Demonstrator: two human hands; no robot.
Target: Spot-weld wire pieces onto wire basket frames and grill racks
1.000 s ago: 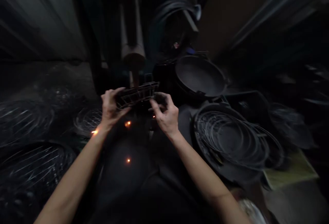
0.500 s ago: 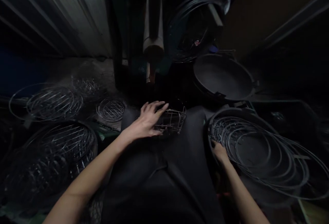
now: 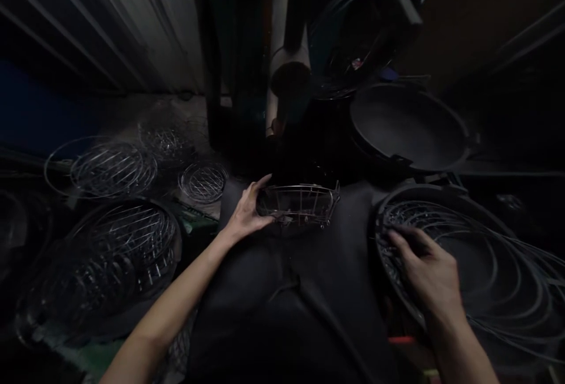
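Observation:
A small wire basket (image 3: 304, 204) lies on its side over the dark apron (image 3: 265, 290) on my lap. My left hand (image 3: 248, 210) grips its left end, thumb below and a finger above. Off to the right, my right hand (image 3: 426, 260) reaches over a round dark basin (image 3: 380, 219), near the small metal pieces along its left inner side. Its thumb and fingers come together there; whatever lies between them is too dark to make out. Large wire rings (image 3: 489, 249) lean in the same basin, partly behind this hand.
Left of my lap, another basin (image 3: 176, 243) holds stacked wire grids. More round wire grids (image 3: 112, 169) and a smaller one (image 3: 203, 181) lie behind it. A pipe-like machine part (image 3: 289, 72) stands ahead, and a shallow round pan (image 3: 410, 128) sits to its right.
My right hand has moved from the basin's outer left edge up over its inside. The left hand has slid to the basket's left end, uncovering more of it. The view has shifted.

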